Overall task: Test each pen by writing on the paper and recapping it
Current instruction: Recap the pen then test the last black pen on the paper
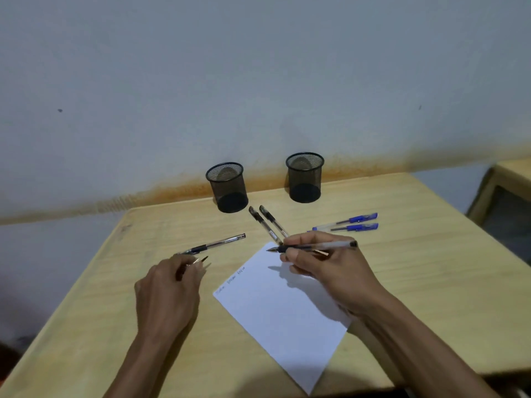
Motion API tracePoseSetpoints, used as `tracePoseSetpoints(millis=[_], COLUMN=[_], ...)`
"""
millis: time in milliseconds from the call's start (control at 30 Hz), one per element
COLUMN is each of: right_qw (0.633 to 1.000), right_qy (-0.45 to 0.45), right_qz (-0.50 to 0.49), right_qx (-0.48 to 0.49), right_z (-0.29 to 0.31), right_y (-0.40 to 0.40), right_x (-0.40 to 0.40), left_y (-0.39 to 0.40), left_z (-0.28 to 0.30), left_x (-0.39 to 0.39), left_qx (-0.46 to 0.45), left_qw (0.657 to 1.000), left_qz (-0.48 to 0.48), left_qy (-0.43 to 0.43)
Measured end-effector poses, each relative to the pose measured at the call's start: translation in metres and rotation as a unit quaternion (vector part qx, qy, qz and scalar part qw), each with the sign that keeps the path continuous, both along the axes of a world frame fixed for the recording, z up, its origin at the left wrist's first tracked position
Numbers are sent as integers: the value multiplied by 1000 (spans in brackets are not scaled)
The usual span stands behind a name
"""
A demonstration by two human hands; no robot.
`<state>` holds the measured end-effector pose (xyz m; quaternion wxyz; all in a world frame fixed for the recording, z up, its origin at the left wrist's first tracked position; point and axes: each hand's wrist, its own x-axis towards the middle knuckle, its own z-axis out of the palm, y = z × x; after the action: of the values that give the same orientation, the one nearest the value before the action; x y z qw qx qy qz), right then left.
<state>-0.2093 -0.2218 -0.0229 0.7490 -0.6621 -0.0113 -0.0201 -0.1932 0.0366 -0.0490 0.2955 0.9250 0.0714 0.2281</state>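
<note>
My right hand [324, 268] grips an uncapped clear pen [330, 246], its tip pointing left above the top corner of the white paper [281, 317]. The paper bears a short line of writing near its left edge. My left hand [169, 288], left of the paper, pinches a small pen cap [201, 260]. A clear black pen [218, 243] lies on the table just beyond my left hand. Two black capped pens [265, 222] lie side by side behind the paper. Two blue capped pens [349, 222] lie to their right.
Two black mesh pen cups [227, 186] [305, 176] stand at the back of the wooden table [115, 326], near the wall. The table's left and front edges are close. Another piece of wooden furniture [511, 179] stands at the far right.
</note>
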Motion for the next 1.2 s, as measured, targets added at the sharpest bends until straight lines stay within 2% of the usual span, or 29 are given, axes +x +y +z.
tracePoseSetpoints(millis=[133,267,367,467,567,933,1200], right_qw=[999,998,996,989,986,986,989], right_qy=[-27,-42,-78,-103,-109,-109,-124], right_qz=[-18,-31,-50,-59,-63,-50,-56], right_qx=[16,28,-17,-86,-108,-115,-65], right_z=[12,23,29,31,32,32,23], right_y=[-1,-6,-13,-17,-17,-8,-1], right_x=[-5,-10,-14,-17,-20,-22,-19], left_y=[-38,-65,-75,-79,-80,-83,-85], left_z=[21,31,35,34,35,43,42], left_x=[-14,-21,-27,-30,-32,-37,-32], left_qx=[-175,-219,-248,-255,-249,-235,-218], left_qw=[982,964,951,945,945,937,937], left_qz=[-68,-150,-185,-202,-209,-252,-260], left_qy=[-23,-10,-19,-31,-40,-56,-78])
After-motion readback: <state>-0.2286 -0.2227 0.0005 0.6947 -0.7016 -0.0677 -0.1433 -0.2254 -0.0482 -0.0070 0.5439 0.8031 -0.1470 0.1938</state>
